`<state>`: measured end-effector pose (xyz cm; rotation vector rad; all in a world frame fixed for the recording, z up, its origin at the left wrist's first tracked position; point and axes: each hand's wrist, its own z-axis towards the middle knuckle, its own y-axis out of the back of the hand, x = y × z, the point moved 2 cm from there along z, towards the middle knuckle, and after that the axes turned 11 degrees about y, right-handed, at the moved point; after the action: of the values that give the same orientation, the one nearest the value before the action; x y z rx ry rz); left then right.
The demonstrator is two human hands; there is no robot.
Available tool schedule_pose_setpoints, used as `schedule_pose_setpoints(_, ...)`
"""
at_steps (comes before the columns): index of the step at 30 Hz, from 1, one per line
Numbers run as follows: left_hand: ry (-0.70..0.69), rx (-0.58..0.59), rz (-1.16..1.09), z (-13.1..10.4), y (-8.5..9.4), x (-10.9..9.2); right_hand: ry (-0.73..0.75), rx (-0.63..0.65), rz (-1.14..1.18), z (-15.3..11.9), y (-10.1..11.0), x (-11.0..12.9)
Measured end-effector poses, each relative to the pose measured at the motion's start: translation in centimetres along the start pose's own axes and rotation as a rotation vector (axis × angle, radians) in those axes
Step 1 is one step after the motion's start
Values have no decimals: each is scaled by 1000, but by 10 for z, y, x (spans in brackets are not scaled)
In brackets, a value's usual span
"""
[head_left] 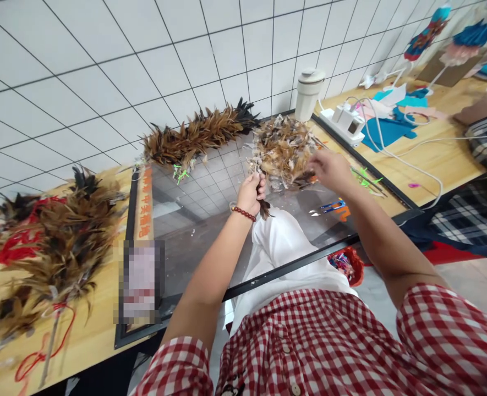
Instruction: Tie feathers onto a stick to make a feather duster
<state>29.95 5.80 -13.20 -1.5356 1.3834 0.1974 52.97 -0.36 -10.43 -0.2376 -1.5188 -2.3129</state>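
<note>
While the left hand (251, 192) was closed, its fingers pinched around a small bunch of feathers (264, 210), the dark tips stuck out below the fist towards the near side and the pale ends showed just above the fingers. A beaded bracelet (244, 214) circled that wrist. To the right, the right hand (332, 169) was partly open with its fingers curled, at the right edge of a loose feather pile (284, 148); whether it had hold of anything could not be told. That pile lay just beyond the left hand and to its right, on a glass panel (197, 234) with a dark frame. Nearer than the right hand, small snips (332, 207) with blue handles lay on the right part of the panel, and green ties (366, 179) lay farther right. At the panel's far left, well apart from the left hand, stretched a long feather bundle (204, 132), brown with a black right end. A lidded cup (308, 96) stood upright beyond the pile, with a power strip (342, 125) to its right and blue cloth (387, 131) farther right. Left of the panel, a large feather duster (67, 236) lay on the wooden table (90, 341), red cord (32, 360) near its stick. At the far right, another person's hand (480, 108) was over the table.
</note>
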Motion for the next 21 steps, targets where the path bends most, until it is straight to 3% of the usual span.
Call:
schedule_pose_setpoints(2,-8,26,-45,3,6,4,-20,2,-82,6,6,-18)
schedule_pose_setpoints(6,-26,30,-117,6,15,9,207,295,-39,6,-7,-29)
schedule_pose_setpoints(8,-21,31,-138,8,17,9,242,332,-8,2,-16,-27)
schedule_pose_setpoints(11,-4,36,-179,11,19,10,71,172,204,2,-18,-23)
schedule_pose_setpoints(14,17,47,-212,14,19,10,-214,30,685,8,-16,-12)
schedule_pose_setpoints(17,29,31,-211,15,17,11,-390,46,1021,17,-20,6)
schedule_pose_setpoints(21,44,2,-211,12,15,12,-451,90,1071,25,-23,15)
